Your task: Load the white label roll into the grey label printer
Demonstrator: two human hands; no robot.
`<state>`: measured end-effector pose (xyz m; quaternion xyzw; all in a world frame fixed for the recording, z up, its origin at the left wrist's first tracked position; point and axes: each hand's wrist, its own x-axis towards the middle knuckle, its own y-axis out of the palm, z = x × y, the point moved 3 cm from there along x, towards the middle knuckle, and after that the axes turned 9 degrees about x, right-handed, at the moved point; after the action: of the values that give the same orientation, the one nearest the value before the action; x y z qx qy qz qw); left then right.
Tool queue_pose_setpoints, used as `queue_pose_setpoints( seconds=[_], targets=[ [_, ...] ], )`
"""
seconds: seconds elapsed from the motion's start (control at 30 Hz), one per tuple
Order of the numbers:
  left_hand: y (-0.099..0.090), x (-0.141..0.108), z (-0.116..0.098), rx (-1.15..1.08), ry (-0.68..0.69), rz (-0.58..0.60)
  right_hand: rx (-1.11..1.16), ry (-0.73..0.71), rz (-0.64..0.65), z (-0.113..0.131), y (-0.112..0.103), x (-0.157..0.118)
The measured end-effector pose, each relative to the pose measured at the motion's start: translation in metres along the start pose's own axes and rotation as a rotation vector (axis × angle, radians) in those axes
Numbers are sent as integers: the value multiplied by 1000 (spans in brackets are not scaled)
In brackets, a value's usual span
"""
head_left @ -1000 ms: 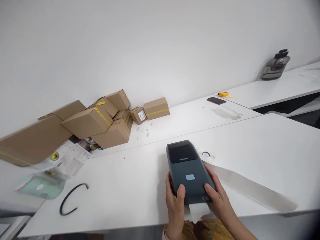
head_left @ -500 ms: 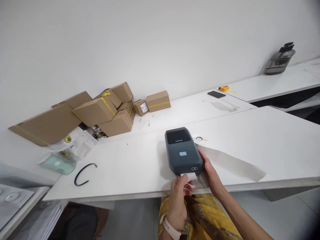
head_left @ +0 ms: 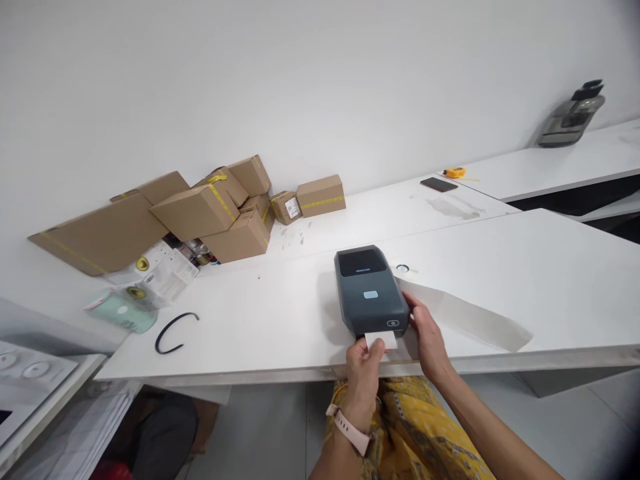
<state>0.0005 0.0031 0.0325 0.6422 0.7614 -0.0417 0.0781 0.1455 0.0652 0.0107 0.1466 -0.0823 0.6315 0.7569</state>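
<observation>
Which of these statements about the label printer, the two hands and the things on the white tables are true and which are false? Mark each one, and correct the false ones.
1. The left hand pinches the white label coming out of the printer. True.
2. The right hand rests on the phone. False: it rests against the printer's right side; the phone lies far off on the rear table.
3. The cardboard boxes are piled against the wall, left of the printer. True.
4. The black curved band lies on top of the printer. False: it lies on the table, well to the left.
5. A strip of white paper lies on the table right of the printer. True.
</observation>
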Motion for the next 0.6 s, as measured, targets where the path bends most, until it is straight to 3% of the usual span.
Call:
queue_pose_setpoints(
  seconds=[0.07, 0.17, 0.23, 0.4, 0.53, 0.6],
  targets=[
    [0, -1, 2, -1, 1, -13, -130, -138, -36, 25, 3, 1],
    [-1, -2, 6, -9, -9, -22, -406, -457, 105, 59, 15, 6],
    [-2, -2, 9, -13, -23, -25, -591, -568, 200, 69, 22, 12],
    [-2, 0, 10, -30, -24, -9, -828, -653, 285, 66, 32, 21],
    [-2, -3, 11, -19, -84, -48, -801, -671, 301, 64, 32, 18],
    [-9, -7, 14, 16, -137, -101, -713, -609, 311, 62, 28, 14]
  ],
)
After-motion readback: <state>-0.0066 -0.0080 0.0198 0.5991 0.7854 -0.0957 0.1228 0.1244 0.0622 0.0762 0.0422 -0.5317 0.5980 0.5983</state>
